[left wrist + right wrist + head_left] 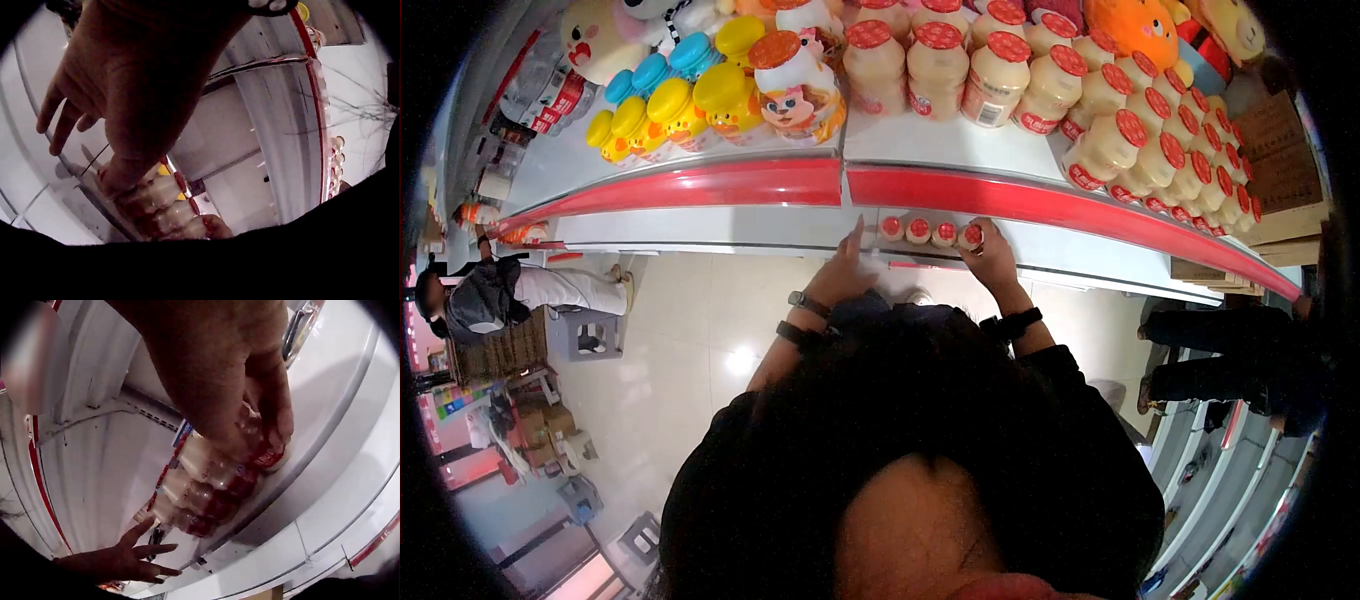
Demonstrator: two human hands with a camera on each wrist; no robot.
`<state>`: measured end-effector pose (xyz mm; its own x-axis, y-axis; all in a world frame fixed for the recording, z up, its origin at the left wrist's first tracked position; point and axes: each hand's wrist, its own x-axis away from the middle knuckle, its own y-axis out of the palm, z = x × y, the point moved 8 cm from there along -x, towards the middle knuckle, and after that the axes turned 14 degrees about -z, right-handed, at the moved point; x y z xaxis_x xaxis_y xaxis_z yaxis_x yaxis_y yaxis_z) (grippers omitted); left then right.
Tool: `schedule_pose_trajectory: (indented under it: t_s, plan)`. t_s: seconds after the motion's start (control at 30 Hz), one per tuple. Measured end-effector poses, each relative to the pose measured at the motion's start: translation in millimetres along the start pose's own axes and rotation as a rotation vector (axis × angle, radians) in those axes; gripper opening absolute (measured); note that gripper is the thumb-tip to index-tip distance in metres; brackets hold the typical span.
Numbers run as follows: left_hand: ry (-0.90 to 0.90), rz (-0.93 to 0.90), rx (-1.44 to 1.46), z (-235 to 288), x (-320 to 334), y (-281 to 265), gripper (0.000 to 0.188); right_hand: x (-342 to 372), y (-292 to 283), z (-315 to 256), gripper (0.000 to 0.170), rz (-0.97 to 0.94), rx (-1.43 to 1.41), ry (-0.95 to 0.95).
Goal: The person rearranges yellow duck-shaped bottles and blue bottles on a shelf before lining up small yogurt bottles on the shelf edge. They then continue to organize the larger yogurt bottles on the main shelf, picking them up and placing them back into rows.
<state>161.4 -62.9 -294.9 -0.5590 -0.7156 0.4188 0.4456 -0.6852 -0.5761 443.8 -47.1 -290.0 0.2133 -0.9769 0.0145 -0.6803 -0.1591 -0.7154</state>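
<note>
A short row of small red-capped bottles [918, 231] stands on the lower white shelf, below the red strip. My right hand [994, 254] grips the bottle at the row's right end; in the right wrist view its thumb and fingers [282, 419] close round that bottle. Beside the left end of the row is my left hand [847, 270], fingers spread and straight. In the left wrist view its thumb lies against or just over the nearest bottle [156, 192]; contact is unclear.
Large red-capped bottles [1008, 80] and yellow duck-shaped bottles [672, 108] fill the upper shelf, behind its red edge strip [700, 182]. One person [550, 290] is at the left, another's dark-clothed legs [1220, 340] at the right. Cartons [1280, 160] stand far right.
</note>
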Motion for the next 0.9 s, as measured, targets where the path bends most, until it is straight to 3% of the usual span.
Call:
schedule_pose_trajectory:
  t_s: [0.07, 0.17, 0.27, 0.37, 0.47, 0.57, 0.63, 0.7, 0.9]
  plan:
    - [-0.047, -0.043, 0.047, 2, 0, -4, 0.109, 1, -2, -5, 0.064, 0.045, 0.014, -0.054]
    - [-0.005, 0.038, -0.057, -4, -3, -4, 0.109, 1, -1, -7, 0.075, -0.048, -0.142, 0.057]
    - [0.045, 0.047, -0.051, -4, -6, -6, 0.107, 4, 2, 4, 0.081, -0.066, -0.125, 0.039]
    - [0.021, 0.016, -0.027, -8, -9, -6, 0.107, 13, 2, 20, 0.080, -0.084, -0.046, 0.085]
    - [0.038, 0.029, -0.039, -13, -13, -7, 0.108, 20, -29, -4, 0.069, 0.017, -0.053, 0.060]
    - [0.038, -0.005, -0.028, -12, -16, -8, 0.108, 28, -44, 12, 0.067, 0.037, -0.097, 0.178]
    - [0.049, -0.052, -0.021, -13, -18, -7, 0.111, 41, -72, -4, 0.035, 0.247, -0.319, 0.084]
    - [0.063, -0.075, -0.017, -11, -21, -9, 0.114, 61, -100, -16, 0.022, 0.414, -0.356, 0.040]
    - [0.166, -0.038, 0.015, 1, -23, -3, 0.111, 90, -193, -119, 0.021, 0.728, -0.337, -0.335]
